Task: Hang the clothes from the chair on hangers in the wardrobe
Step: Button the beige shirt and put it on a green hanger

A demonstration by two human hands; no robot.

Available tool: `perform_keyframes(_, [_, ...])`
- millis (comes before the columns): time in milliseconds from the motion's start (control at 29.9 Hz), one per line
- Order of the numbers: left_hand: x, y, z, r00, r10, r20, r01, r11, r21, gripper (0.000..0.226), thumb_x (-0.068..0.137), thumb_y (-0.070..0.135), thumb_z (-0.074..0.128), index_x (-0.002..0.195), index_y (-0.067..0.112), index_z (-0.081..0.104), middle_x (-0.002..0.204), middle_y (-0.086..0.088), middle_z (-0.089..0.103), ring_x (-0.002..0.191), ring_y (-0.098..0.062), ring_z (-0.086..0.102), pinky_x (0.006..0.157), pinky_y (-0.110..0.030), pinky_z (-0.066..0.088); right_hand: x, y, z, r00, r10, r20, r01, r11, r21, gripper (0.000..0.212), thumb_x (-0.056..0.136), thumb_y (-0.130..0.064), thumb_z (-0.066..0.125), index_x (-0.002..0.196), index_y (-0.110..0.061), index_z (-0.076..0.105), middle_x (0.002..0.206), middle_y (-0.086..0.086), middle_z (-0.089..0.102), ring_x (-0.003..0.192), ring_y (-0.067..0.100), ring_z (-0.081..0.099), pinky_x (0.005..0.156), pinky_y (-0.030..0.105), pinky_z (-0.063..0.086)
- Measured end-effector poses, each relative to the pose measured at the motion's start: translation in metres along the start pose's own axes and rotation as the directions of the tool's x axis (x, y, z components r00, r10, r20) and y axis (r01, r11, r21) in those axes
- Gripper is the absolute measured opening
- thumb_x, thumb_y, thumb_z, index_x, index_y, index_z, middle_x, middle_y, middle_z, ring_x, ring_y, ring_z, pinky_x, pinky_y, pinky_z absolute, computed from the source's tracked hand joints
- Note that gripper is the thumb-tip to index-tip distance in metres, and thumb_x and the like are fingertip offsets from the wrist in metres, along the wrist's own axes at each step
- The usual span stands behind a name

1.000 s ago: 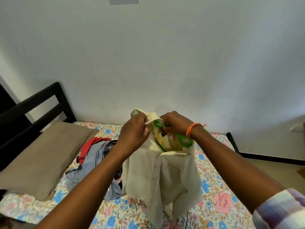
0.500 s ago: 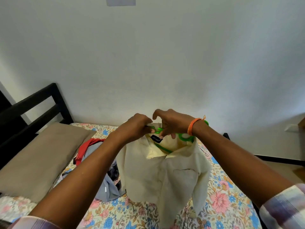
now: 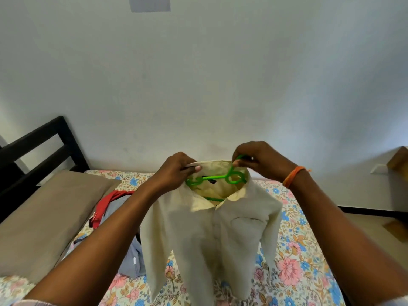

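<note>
Over the floral bed (image 3: pixel 291 268), a person's left hand (image 3: pixel 176 171) pinches the collar of a cream shirt (image 3: pixel 209 235) while the right hand (image 3: pixel 258 160) grips the hook of a green hanger (image 3: pixel 217 178). Bunched a second ago, the shirt now drapes squarely, apparently ready for the wardrobe; more clothes (image 3: pixel 114 204) lie left of it.

A bed (image 3: pixel 293 268) with a floral sheet fills the lower frame, its dark headboard (image 3: pixel 39 146) at the left. On it lie a tan pillow (image 3: pixel 44 217) at lower left and, beside it, a heap of red and grey clothes (image 3: pixel 117 208).
</note>
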State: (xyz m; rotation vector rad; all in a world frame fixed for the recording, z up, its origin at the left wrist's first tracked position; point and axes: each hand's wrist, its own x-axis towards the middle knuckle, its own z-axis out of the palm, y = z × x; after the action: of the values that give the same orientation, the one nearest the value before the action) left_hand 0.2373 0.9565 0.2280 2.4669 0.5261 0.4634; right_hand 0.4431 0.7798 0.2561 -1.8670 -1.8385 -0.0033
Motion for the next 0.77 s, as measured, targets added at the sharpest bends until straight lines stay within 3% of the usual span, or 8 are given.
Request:
perform_keyframes(67, [0.002, 0.012, 0.005, 1.000, 0.006, 0.005, -0.006, 0.998, -0.068, 0.029, 0.097, 0.026, 0.061, 0.090, -0.001, 0.071, 0.091, -0.021, 0.063, 0.086, -0.029, 0.060, 0.074, -0.040, 0.045, 0.005, -0.008, 0.010, 0.996, -0.035, 0.082, 0.038, 0.999, -0.035, 0.007, 0.091, -0.018, 0.071, 0.089, -0.012, 0.070, 0.083, -0.008, 0.064, 0.077, 0.010, 0.058, 0.070, 0.023, 0.044])
perform_keyframes(201, [0.001, 0.035, 0.019, 0.996, 0.064, 0.067, -0.056, 0.992, -0.112, 0.025, 0.098, 0.028, 0.059, 0.091, 0.008, 0.072, 0.084, -0.010, 0.067, 0.079, -0.028, 0.060, 0.067, -0.042, 0.047, 0.016, -0.007, 0.017, 0.998, -0.007, -0.060, 0.005, 1.000, -0.020, 0.013, 0.091, -0.019, 0.070, 0.090, -0.006, 0.068, 0.089, 0.002, 0.061, 0.084, 0.018, 0.055, 0.073, 0.033, 0.046])
perform_keyframes(267, [-0.001, 0.033, 0.020, 0.997, 0.069, 0.030, -0.066, 0.993, -0.097, 0.024, 0.098, 0.028, 0.058, 0.091, 0.009, 0.070, 0.084, -0.008, 0.064, 0.078, -0.025, 0.057, 0.067, -0.040, 0.044, 0.015, -0.007, 0.011, 0.992, 0.101, -0.077, -0.090, 0.988, 0.128, 0.013, 0.090, -0.020, 0.071, 0.090, -0.008, 0.065, 0.095, 0.009, 0.068, 0.088, 0.024, 0.064, 0.073, 0.037, 0.054])
perform_keyframes(334, [-0.003, 0.022, 0.019, 0.995, 0.089, 0.034, -0.087, 0.995, -0.051, 0.020, 0.100, 0.032, 0.055, 0.091, 0.019, 0.068, 0.084, -0.004, 0.064, 0.079, -0.021, 0.058, 0.070, -0.042, 0.047, 0.011, -0.008, 0.006, 0.963, 0.269, -0.027, -0.238, 0.890, 0.388, 0.015, 0.090, -0.018, 0.071, 0.085, -0.013, 0.059, 0.087, 0.011, 0.072, 0.080, 0.025, 0.072, 0.064, 0.038, 0.061])
perform_keyframes(435, [-0.009, 0.012, 0.018, 0.991, 0.108, 0.076, -0.110, 0.993, 0.029, 0.012, 0.100, 0.045, 0.048, 0.099, 0.039, 0.059, 0.086, 0.009, 0.066, 0.081, -0.013, 0.061, 0.072, -0.042, 0.053, 0.013, -0.007, 0.001, 0.942, 0.320, -0.096, -0.217, 0.804, 0.554, 0.016, 0.091, -0.014, 0.070, 0.082, -0.011, 0.056, 0.073, 0.013, 0.072, 0.066, 0.027, 0.072, 0.054, 0.038, 0.060])
perform_keyframes(535, [-0.008, 0.017, 0.021, 0.994, 0.102, 0.030, -0.104, 0.990, 0.097, 0.022, 0.098, 0.049, 0.051, 0.102, 0.028, 0.057, 0.084, 0.007, 0.064, 0.078, -0.015, 0.060, 0.068, -0.041, 0.052, 0.020, -0.010, 0.007, 0.914, 0.350, -0.205, -0.173, 0.795, 0.582, 0.016, 0.091, -0.016, 0.070, 0.083, -0.010, 0.058, 0.068, 0.011, 0.069, 0.056, 0.023, 0.066, 0.049, 0.031, 0.054])
perform_keyframes(635, [-0.003, 0.017, 0.026, 0.989, 0.110, -0.098, -0.086, 0.972, 0.219, 0.025, 0.096, 0.042, 0.058, 0.088, 0.018, 0.053, 0.079, -0.001, 0.063, 0.075, -0.026, 0.060, 0.061, -0.040, 0.048, 0.027, -0.014, 0.017, 0.884, 0.385, -0.266, -0.161, 0.783, 0.601, 0.017, 0.092, -0.021, 0.070, 0.085, -0.010, 0.059, 0.069, 0.007, 0.069, 0.055, 0.019, 0.064, 0.048, 0.030, 0.051])
perform_keyframes(769, [-0.005, 0.015, 0.027, 0.964, 0.154, -0.217, -0.086, 0.952, 0.293, 0.022, 0.098, 0.036, 0.055, 0.086, 0.018, 0.055, 0.079, -0.004, 0.064, 0.078, -0.031, 0.060, 0.060, -0.035, 0.040, 0.018, 0.003, 0.010, 0.900, 0.400, -0.173, -0.202, 0.735, 0.647, 0.024, 0.093, -0.032, 0.068, 0.096, -0.009, 0.062, 0.087, 0.008, 0.072, 0.064, 0.016, 0.065, 0.057, 0.031, 0.054])
